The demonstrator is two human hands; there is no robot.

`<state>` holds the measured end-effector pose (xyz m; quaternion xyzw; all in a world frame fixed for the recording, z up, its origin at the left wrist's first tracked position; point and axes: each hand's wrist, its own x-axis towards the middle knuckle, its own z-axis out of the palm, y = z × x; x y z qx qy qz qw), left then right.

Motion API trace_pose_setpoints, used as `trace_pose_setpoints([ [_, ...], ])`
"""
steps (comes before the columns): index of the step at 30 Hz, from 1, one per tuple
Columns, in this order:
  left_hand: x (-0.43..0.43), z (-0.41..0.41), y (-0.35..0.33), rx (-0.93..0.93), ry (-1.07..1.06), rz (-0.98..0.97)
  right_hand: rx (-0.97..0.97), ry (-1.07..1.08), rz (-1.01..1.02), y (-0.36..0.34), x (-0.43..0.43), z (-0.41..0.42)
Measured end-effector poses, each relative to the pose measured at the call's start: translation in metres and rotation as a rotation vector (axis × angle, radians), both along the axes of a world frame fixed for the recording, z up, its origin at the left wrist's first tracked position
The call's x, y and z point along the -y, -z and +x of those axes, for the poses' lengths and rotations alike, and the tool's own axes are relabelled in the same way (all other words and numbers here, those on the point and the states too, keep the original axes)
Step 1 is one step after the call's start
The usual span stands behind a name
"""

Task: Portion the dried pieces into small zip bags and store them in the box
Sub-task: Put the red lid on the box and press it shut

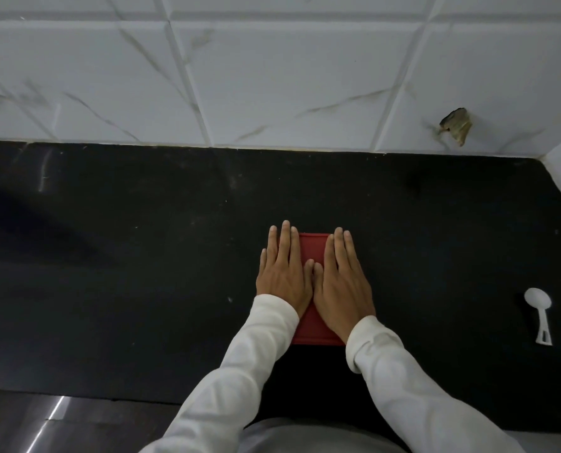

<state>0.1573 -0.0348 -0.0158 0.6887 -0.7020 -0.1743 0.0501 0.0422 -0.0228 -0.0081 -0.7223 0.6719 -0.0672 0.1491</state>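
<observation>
A red box point(313, 248) with its lid on lies on the black counter point(142, 256), in the middle of the head view. My left hand point(282, 273) rests flat on the left half of the lid, fingers straight and pointing at the wall. My right hand point(341, 279) lies flat on the right half, thumb touching the left thumb. Neither hand grips anything. The hands and white sleeves hide most of the box. No zip bags or dried pieces are in view.
A white plastic spoon point(540, 313) lies on the counter at the far right, bowl towards the wall. White marbled wall tiles point(272, 76) rise behind the counter, with a chipped hole point(456, 125) at the right. The counter's front edge runs along the lower left.
</observation>
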Motion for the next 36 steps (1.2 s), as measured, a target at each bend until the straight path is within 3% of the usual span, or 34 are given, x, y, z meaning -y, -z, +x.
trace_pose_setpoints([
  [5,0.0,-0.001,0.0,0.054,0.011,0.026,-0.041,0.005,0.0,0.002,0.0,0.001],
  [20,-0.039,0.004,0.003,-0.079,-0.076,-0.035,-0.007,0.019,0.041,0.001,-0.03,-0.001],
  [27,-0.036,0.001,-0.004,0.059,-0.046,0.014,-0.1,0.002,0.061,-0.002,-0.028,-0.002],
  [36,-0.002,-0.002,0.003,0.097,-0.006,-0.013,-0.042,-0.055,0.02,0.001,0.004,-0.007],
])
